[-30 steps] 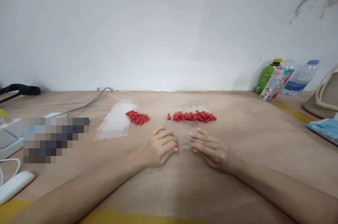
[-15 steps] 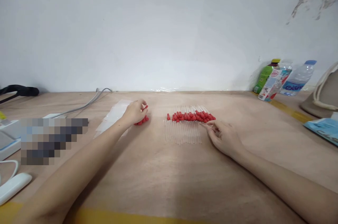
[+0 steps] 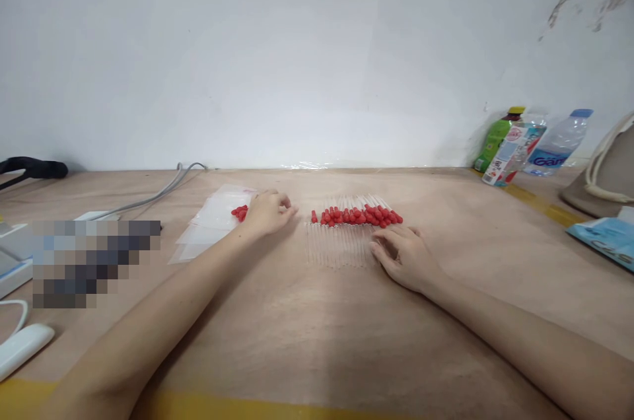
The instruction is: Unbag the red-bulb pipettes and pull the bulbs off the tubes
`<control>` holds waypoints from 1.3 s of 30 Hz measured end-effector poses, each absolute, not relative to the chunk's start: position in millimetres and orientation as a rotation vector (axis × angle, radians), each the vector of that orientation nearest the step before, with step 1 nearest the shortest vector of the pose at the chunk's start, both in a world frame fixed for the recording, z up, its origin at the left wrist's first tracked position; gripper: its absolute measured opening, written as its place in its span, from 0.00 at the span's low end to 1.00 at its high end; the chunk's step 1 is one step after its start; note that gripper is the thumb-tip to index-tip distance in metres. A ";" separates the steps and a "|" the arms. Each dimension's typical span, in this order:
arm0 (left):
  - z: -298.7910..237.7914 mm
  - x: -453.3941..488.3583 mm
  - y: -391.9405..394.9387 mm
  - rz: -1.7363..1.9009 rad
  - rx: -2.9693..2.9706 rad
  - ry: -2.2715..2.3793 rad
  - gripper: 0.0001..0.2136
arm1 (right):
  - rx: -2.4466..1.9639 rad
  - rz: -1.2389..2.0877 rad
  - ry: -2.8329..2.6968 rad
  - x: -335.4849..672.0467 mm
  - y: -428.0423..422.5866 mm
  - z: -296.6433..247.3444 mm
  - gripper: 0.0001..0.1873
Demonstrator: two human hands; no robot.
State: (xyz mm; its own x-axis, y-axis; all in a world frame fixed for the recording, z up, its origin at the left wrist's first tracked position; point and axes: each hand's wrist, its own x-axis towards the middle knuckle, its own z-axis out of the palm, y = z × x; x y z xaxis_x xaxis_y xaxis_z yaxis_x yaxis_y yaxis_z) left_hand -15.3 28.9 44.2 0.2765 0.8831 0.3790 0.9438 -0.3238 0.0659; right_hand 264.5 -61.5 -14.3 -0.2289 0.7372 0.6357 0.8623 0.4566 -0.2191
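Note:
My left hand [image 3: 270, 212] is just right of a small pile of red rubber bulbs [image 3: 240, 212], which it partly covers. Its fingers are curled with the thumb near the index finger, and whatever may be between them is hidden. My right hand [image 3: 403, 255] rests at the right end of a row of thin clear tubes [image 3: 337, 248]. Its thumb and fingers are apart, and I see nothing held. Beyond that row lie more tubes [image 3: 364, 201] fitted with red bulbs [image 3: 354, 215], side by side, bulbs toward me.
Translucent plastic bags [image 3: 205, 225] lie left of the loose bulbs. A grey cable [image 3: 158, 194] and a white device [image 3: 24, 347] are farther left. Bottles [image 3: 500, 139] stand by the wall, with a blue packet [image 3: 604, 238] nearer on the right.
My left hand has shifted right, uncovering the left part of the bulb pile; the red bulb in its fingers no longer shows. My right hand has moved slightly left, its thin tube no longer visible.

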 end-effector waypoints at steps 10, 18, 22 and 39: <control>26.8 35.3 42.7 -0.470 -2.435 -1.826 0.18 | -1.305 -0.251 -2.089 266.2 -61.0 -14.1 0.11; 27.8 30.6 40.1 -0.558 -2.327 -1.909 0.14 | -1.344 -0.173 -2.029 268.4 -56.7 -19.7 0.12; 33.5 14.5 16.6 -0.649 -2.361 -1.759 0.10 | -1.272 -0.200 -1.971 269.2 -54.7 -19.6 0.14; 1.0 6.8 -45.6 -0.904 -2.602 -0.583 0.02 | -0.834 -0.390 -2.228 247.8 -70.2 -9.9 0.16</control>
State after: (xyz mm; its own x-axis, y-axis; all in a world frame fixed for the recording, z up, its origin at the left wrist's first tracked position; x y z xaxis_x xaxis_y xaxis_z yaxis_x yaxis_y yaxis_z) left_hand 6.8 -45.6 1.0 0.7157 0.2700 0.6441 0.4756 -0.8638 -0.1663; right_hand 247.8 -70.2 -9.9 -0.5355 0.4501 0.7146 0.6659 0.7455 0.0294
